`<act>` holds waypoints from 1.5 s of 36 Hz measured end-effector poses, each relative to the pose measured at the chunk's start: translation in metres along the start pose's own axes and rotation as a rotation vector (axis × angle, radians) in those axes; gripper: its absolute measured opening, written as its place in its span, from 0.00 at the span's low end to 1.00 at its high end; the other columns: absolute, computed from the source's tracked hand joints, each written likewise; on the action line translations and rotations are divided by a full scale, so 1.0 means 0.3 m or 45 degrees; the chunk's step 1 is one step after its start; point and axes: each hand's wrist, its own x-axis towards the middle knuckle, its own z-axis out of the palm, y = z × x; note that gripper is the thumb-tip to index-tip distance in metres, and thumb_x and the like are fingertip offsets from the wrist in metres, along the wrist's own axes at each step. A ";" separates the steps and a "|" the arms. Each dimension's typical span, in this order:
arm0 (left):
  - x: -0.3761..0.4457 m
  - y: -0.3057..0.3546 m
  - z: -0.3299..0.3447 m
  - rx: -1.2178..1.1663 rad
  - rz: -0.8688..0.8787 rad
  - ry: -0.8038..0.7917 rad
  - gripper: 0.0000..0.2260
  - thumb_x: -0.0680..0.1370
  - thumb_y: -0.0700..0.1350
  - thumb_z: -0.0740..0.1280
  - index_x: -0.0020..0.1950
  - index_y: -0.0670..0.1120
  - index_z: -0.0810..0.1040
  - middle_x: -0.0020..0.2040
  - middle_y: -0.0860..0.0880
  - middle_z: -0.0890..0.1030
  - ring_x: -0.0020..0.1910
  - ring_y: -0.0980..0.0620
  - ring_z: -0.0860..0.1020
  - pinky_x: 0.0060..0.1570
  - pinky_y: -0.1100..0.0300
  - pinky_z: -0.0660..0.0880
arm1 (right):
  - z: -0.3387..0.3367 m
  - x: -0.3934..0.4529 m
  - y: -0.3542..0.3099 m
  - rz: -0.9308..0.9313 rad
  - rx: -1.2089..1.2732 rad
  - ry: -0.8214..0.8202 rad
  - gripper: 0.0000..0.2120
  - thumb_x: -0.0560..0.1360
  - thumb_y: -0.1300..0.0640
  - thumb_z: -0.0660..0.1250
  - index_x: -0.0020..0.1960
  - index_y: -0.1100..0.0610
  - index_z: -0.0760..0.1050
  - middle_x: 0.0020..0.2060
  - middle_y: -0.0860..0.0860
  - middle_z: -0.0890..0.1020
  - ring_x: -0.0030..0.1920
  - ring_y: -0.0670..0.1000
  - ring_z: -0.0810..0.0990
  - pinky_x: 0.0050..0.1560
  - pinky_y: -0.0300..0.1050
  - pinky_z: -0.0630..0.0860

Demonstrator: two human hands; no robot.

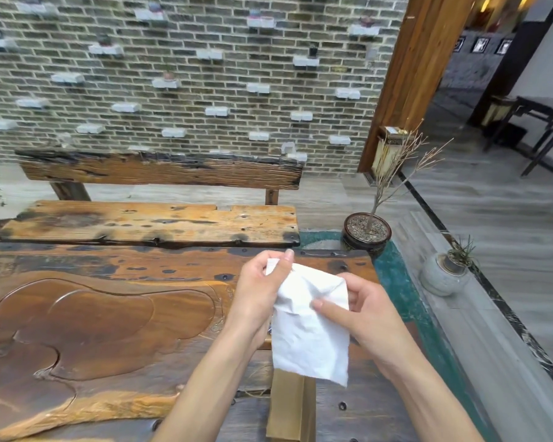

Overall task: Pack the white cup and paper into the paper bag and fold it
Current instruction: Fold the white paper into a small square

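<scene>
A crumpled white sheet of paper (310,330) hangs in the air above the wooden table (109,314). My left hand (259,288) pinches its upper left corner. My right hand (361,311) grips its right edge, with the thumb pressed on the front. Below the paper, a brown paper bag (289,406) lies flat on the table near the front edge, its upper part hidden behind the sheet. No white cup shows; the paper and my hands hide the spot behind them.
A wooden bench (154,223) stands beyond the table's far edge. A dark pot with a bare twig plant (367,232) sits at the far right corner. A grey stone pot (444,274) stands on the floor to the right. The table's right edge is green.
</scene>
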 end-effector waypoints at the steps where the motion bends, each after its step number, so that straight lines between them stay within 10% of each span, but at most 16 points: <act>1: 0.001 -0.006 0.003 0.011 -0.013 0.022 0.12 0.74 0.56 0.72 0.43 0.47 0.79 0.40 0.41 0.80 0.41 0.44 0.78 0.44 0.49 0.73 | 0.008 0.002 -0.007 -0.013 0.005 0.052 0.07 0.73 0.64 0.73 0.51 0.61 0.82 0.44 0.57 0.88 0.43 0.55 0.86 0.42 0.46 0.81; 5: -0.028 -0.028 0.007 0.523 0.158 0.283 0.15 0.79 0.59 0.63 0.61 0.52 0.72 0.59 0.51 0.76 0.53 0.59 0.77 0.56 0.59 0.75 | 0.009 0.025 -0.002 -0.072 -0.092 0.287 0.09 0.79 0.57 0.67 0.45 0.56 0.85 0.38 0.54 0.88 0.37 0.53 0.85 0.38 0.46 0.76; 8: -0.084 -0.023 0.006 0.703 0.361 0.327 0.06 0.81 0.53 0.60 0.56 0.57 0.74 0.57 0.54 0.75 0.52 0.67 0.75 0.50 0.73 0.71 | 0.004 0.045 0.021 -0.196 -0.417 0.454 0.14 0.79 0.50 0.65 0.42 0.56 0.83 0.34 0.55 0.85 0.34 0.55 0.81 0.36 0.50 0.75; 12: -0.130 -0.062 0.030 0.822 0.371 0.046 0.12 0.81 0.58 0.56 0.51 0.59 0.79 0.50 0.57 0.81 0.53 0.58 0.80 0.58 0.51 0.77 | 0.039 0.044 0.004 -0.408 -0.700 0.539 0.21 0.80 0.47 0.62 0.35 0.60 0.75 0.27 0.48 0.75 0.31 0.43 0.71 0.34 0.47 0.70; 17: -0.148 -0.043 0.062 0.212 0.141 -0.160 0.27 0.72 0.70 0.62 0.61 0.52 0.78 0.57 0.50 0.84 0.61 0.50 0.80 0.65 0.45 0.74 | 0.087 0.026 -0.034 -0.503 -0.575 0.147 0.27 0.81 0.40 0.49 0.50 0.54 0.83 0.45 0.48 0.83 0.47 0.46 0.81 0.47 0.42 0.76; 22: -0.156 0.011 0.055 -0.585 -0.073 -0.351 0.24 0.74 0.45 0.71 0.67 0.36 0.73 0.54 0.41 0.83 0.53 0.47 0.83 0.51 0.57 0.81 | 0.065 0.003 -0.062 -0.407 -0.429 0.049 0.28 0.80 0.37 0.45 0.59 0.44 0.81 0.49 0.43 0.85 0.54 0.46 0.81 0.50 0.32 0.71; 30: -0.124 0.008 0.035 -0.628 -0.238 -0.248 0.15 0.80 0.36 0.61 0.65 0.35 0.74 0.60 0.36 0.82 0.55 0.43 0.83 0.57 0.47 0.79 | 0.030 0.009 -0.061 -0.458 -0.479 0.414 0.06 0.75 0.59 0.72 0.48 0.48 0.80 0.42 0.47 0.84 0.41 0.48 0.81 0.40 0.41 0.76; 33: -0.122 0.010 0.026 -0.604 -0.261 -0.278 0.15 0.80 0.34 0.59 0.65 0.35 0.75 0.58 0.37 0.83 0.51 0.46 0.85 0.47 0.52 0.83 | 0.007 0.030 -0.028 -0.273 -0.514 0.555 0.12 0.72 0.49 0.73 0.52 0.49 0.77 0.49 0.47 0.82 0.49 0.46 0.80 0.50 0.43 0.77; 36: -0.120 0.021 0.012 -0.502 -0.272 -0.312 0.14 0.82 0.34 0.57 0.65 0.35 0.75 0.58 0.37 0.83 0.55 0.44 0.84 0.54 0.50 0.82 | -0.024 0.046 -0.020 0.144 -0.071 0.210 0.26 0.67 0.36 0.72 0.58 0.52 0.78 0.55 0.51 0.85 0.54 0.51 0.84 0.54 0.51 0.80; 41: -0.107 0.037 -0.003 -0.336 -0.240 -0.409 0.13 0.81 0.34 0.58 0.62 0.36 0.78 0.59 0.38 0.83 0.58 0.44 0.82 0.59 0.51 0.78 | -0.042 0.042 -0.022 0.323 0.447 -0.228 0.21 0.74 0.50 0.68 0.63 0.61 0.79 0.58 0.61 0.83 0.57 0.60 0.82 0.55 0.56 0.79; 54: -0.052 0.069 -0.074 0.324 0.110 -0.259 0.09 0.81 0.38 0.64 0.56 0.39 0.83 0.51 0.41 0.87 0.49 0.45 0.84 0.53 0.42 0.77 | -0.047 0.058 -0.052 -0.089 0.180 0.027 0.14 0.72 0.69 0.72 0.57 0.65 0.81 0.48 0.60 0.87 0.45 0.52 0.86 0.39 0.39 0.81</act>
